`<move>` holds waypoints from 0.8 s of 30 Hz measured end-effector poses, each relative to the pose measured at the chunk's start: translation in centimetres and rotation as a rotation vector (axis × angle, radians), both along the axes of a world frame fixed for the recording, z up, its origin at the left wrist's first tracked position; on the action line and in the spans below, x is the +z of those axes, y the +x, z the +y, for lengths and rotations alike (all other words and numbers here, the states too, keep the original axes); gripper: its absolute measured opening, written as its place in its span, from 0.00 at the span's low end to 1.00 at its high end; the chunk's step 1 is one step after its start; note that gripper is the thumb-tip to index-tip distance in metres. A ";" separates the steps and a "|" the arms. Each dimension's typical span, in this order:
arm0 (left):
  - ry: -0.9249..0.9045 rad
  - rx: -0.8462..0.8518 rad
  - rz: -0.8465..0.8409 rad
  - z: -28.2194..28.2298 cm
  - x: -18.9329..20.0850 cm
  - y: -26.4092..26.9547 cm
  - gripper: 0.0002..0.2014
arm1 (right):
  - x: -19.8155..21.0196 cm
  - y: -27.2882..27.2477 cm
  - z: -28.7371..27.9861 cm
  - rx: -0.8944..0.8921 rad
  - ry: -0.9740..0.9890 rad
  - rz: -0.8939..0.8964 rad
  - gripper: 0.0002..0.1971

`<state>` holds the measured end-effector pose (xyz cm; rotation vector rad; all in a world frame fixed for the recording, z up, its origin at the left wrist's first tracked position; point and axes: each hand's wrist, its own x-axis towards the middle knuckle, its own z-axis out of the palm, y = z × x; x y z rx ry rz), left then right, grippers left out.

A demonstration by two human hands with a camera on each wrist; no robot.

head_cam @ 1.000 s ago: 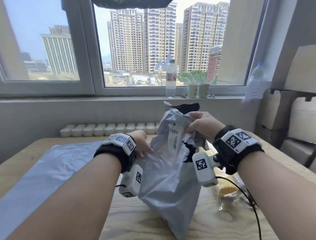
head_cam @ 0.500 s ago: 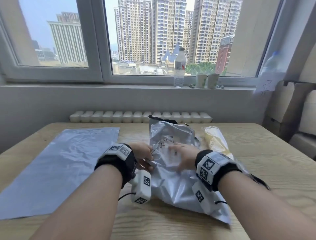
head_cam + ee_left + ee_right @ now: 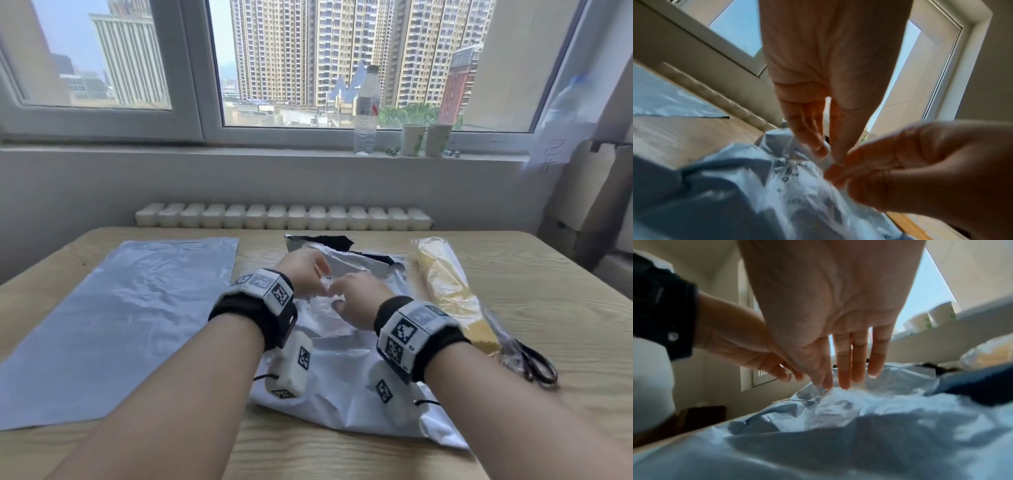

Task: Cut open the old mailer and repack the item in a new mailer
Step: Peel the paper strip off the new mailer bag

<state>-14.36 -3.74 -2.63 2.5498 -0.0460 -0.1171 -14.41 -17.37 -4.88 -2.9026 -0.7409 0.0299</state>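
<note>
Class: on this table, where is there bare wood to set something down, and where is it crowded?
Bare wood: the strip between new mailer and old mailer, the near edge, the far right beyond the yellow item. Crowded: centre, and by the scissors.

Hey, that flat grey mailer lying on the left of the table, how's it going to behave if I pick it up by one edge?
The new mailer is likely floppy: it is thin film lying flat with soft ripples. It probably weighs little, since it looks empty. Its glossy surface may slip on the wooden table, so a pinch at the edge seems safer than a push.
</note>
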 end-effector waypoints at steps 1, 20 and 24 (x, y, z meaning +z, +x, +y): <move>0.043 -0.012 0.079 -0.2 -0.6 0.1 0.22 | -0.5 0.3 0.3 0.034 -0.017 0.063 0.15; -0.251 -0.001 0.351 4.6 -4.1 -1.4 0.45 | -1.1 -0.4 1.4 0.032 -0.019 -0.038 0.10; -0.342 0.016 0.316 5.1 -4.5 -1.6 0.43 | -1.4 -1.5 3.4 0.097 -0.058 -0.044 0.07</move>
